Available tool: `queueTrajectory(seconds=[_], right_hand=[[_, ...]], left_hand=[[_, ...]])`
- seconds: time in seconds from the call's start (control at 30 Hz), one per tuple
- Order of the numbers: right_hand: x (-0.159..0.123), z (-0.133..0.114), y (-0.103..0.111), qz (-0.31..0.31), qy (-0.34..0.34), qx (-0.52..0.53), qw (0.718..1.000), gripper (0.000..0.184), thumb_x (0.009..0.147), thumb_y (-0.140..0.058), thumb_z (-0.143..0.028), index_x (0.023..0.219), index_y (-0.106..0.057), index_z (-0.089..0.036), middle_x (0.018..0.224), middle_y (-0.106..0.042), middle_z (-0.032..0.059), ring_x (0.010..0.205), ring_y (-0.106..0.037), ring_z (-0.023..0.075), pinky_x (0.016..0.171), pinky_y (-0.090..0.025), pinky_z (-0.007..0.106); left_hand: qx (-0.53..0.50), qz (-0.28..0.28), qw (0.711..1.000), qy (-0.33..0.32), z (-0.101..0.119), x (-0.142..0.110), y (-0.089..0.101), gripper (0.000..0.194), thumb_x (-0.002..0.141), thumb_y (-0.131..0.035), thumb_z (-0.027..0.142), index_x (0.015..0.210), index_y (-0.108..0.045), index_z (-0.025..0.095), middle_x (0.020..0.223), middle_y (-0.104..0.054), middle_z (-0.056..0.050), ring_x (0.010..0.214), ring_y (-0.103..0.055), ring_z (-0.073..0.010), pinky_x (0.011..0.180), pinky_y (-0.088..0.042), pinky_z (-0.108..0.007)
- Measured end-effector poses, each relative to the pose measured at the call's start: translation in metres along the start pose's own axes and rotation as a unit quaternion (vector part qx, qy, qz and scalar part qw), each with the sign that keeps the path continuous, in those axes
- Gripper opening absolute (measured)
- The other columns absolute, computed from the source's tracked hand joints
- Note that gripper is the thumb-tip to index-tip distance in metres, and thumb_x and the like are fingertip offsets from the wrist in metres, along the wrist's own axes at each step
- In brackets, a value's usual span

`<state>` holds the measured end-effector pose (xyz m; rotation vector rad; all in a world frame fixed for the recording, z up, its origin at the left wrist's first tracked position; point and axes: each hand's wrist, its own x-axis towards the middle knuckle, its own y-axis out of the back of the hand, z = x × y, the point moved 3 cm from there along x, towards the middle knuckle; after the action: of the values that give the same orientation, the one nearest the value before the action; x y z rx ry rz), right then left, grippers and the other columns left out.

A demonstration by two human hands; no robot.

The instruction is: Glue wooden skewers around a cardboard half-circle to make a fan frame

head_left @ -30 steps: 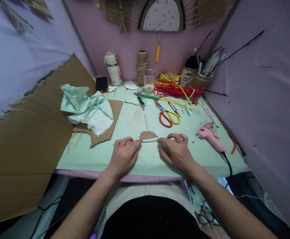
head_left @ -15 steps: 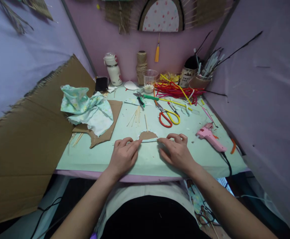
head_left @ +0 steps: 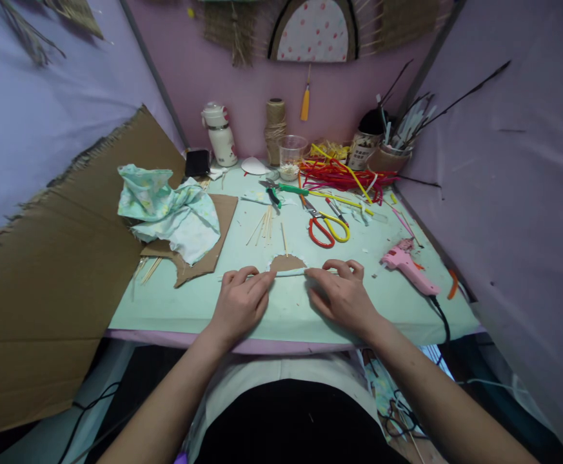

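Observation:
A small cardboard half-circle lies on the table with its straight side towards me. Pale blue fabric is folded along that side, and a thin wooden stick rises from its curved top. My left hand presses the left end of the folded edge with its fingertips. At the right end, my right hand pinches the same edge between thumb and fingers. Stick ends show beside both hands, partly hidden by the fingers. Several loose sticks lie just beyond the half-circle.
Scissors and green-handled pliers lie ahead. A pink glue gun, with its cord over the edge, is at right. Floral fabric rests on cut cardboard at left. A white bottle and plastic cup stand behind.

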<state>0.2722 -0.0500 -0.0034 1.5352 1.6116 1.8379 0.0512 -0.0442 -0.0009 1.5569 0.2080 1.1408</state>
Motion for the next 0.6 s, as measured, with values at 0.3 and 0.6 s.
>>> queueTrajectory(seconds=[0.3, 0.6], right_hand=[[-0.001, 0.0005, -0.0011, -0.005, 0.006, -0.015, 1.0, 0.022, 0.089, -0.056, -0.02, 0.111, -0.061, -0.02, 0.086, -0.076, 0.0029, 0.102, -0.057, 0.0231, 0.091, -0.023, 0.041], [-0.0007, 0.0003, -0.0016, -0.004, 0.012, -0.011, 1.0, 0.021, 0.09, -0.055, -0.02, 0.11, -0.06, -0.02, 0.088, -0.076, 0.003, 0.102, -0.057, 0.0236, 0.091, -0.022, 0.041]], left_hand=[[0.001, -0.009, 1.0, 0.009, 0.0005, 0.0001, -0.0006, 0.034, 0.094, -0.05, 0.013, 0.124, -0.063, 0.019, 0.096, -0.077, -0.007, 0.103, -0.061, -0.0241, 0.083, -0.035, -0.04], [0.005, -0.009, 1.0, 0.002, -0.0002, -0.0002, -0.0008, 0.031, 0.095, -0.051, 0.013, 0.123, -0.062, 0.018, 0.099, -0.077, -0.006, 0.102, -0.06, -0.0235, 0.082, -0.033, -0.039]])
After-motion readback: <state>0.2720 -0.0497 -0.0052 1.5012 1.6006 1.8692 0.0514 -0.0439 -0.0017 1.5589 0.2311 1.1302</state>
